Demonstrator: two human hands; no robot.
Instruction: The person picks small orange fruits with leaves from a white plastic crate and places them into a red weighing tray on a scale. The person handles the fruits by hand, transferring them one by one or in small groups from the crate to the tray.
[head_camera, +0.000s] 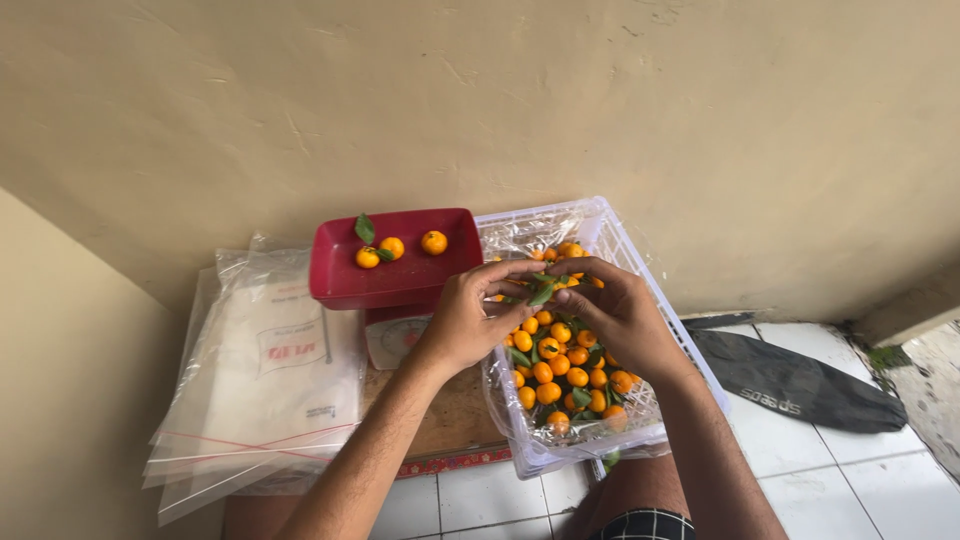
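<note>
— What is held between the hands?

— A small green leaf (541, 295) on a fruit is pinched by the fingertips of the left hand (468, 318) and the right hand (620, 315), above the white plastic crate (690, 352) lined with clear film and filled with small orange citrus fruits (560, 372).

— And to the left?

— A red plastic scale tray (345, 282) with three fruits is seen, and clear plastic bags (260, 370) are stacked beside it.

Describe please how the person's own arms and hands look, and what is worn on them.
Both forearms are bare, with no sleeves in view. The left hand and the right hand wear no gloves, and I see no ring, watch or bracelet. The fingernails are short. At the bottom edge shows a dark cloth with a white check, seemingly the person's clothing.
</note>
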